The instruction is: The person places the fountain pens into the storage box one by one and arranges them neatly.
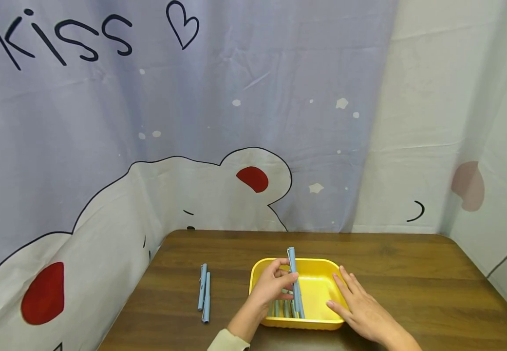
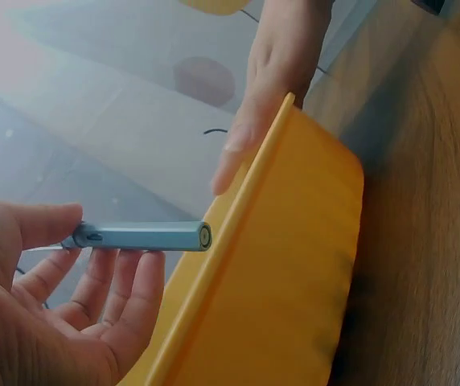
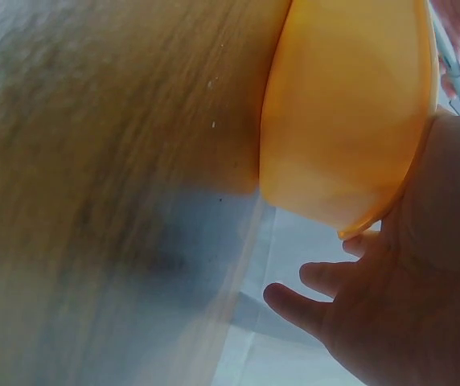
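Observation:
My left hand [image 1: 272,282] pinches a light blue pen [image 2: 145,236] between thumb and fingers, holding it tilted over the left half of a yellow plastic tray [image 1: 323,319]. In the left wrist view, the pen's flat end points at the tray's rim. Several green and blue pens [image 1: 277,308] lie side by side in the tray, partly hidden by the left hand. My right hand [image 1: 365,312] rests at the tray's right rim with its fingers spread and fairly straight. From the right wrist view, this hand [image 3: 407,281] lies along the tray's outer edge.
Two more blue pens [image 1: 207,297] lie next to each other on the brown wooden table [image 1: 393,263], left of the tray. A printed curtain [image 1: 218,107] hangs behind the table and along its sides.

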{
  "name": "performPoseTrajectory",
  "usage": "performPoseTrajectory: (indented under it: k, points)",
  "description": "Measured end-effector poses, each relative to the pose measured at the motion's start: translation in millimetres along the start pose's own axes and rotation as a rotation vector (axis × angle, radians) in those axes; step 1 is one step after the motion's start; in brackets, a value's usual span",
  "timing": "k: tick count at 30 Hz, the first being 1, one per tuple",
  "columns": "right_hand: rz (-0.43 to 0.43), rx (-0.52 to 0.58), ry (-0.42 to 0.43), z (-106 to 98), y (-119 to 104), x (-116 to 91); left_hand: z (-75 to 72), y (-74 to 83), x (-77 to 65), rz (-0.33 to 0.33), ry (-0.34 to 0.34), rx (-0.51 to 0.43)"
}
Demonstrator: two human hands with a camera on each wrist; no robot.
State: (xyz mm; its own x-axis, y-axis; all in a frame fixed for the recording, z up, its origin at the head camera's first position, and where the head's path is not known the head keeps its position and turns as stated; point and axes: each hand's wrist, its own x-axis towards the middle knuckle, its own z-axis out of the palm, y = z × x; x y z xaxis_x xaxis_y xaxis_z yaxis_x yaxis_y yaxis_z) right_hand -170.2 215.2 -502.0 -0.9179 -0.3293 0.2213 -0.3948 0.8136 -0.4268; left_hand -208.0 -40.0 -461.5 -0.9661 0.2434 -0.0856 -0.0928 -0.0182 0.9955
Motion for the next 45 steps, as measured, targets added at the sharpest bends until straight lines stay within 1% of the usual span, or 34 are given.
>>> performPoseTrajectory:
  k: [3, 9, 14, 19, 24, 33, 39, 45]
  points:
    - [-0.005, -0.001, 0.01, -0.3, -0.2, 0.7, 5.3, -1.6, 2.9, -0.022, 0.004, 0.006]
    - [-0.014, -0.007, 0.029, 0.0, 0.0, 1.4, 14.6, -7.3, 9.8, -0.042, 0.016, 0.037]
    - [-0.01, -0.005, 0.022, 1.0, 0.5, 1.5, 22.2, -8.5, 13.7, -0.065, 0.025, 0.033]
    - [-0.008, -0.005, 0.001, 1.5, 0.2, 1.5, 30.7, -8.7, 16.6, -0.083, 0.04, 0.054]
    - [-0.012, -0.018, 0.012, 1.1, 0.5, 1.3, 37.8, -10.8, 20.8, -0.106, 0.046, 0.068]
    - [-0.019, -0.028, 0.014, 1.8, -0.4, 1.1, 46.2, -18.4, 28.8, -0.113, 0.045, 0.088]
    - [-0.009, -0.028, 0.005, 1.2, -1.4, -0.8, 53.0, -23.0, 30.3, -0.133, 0.054, 0.107]
    - [-0.001, -0.048, 0.029, 0.0, -1.3, -2.1, 62.2, -21.7, 30.1, -0.147, 0.053, 0.142]
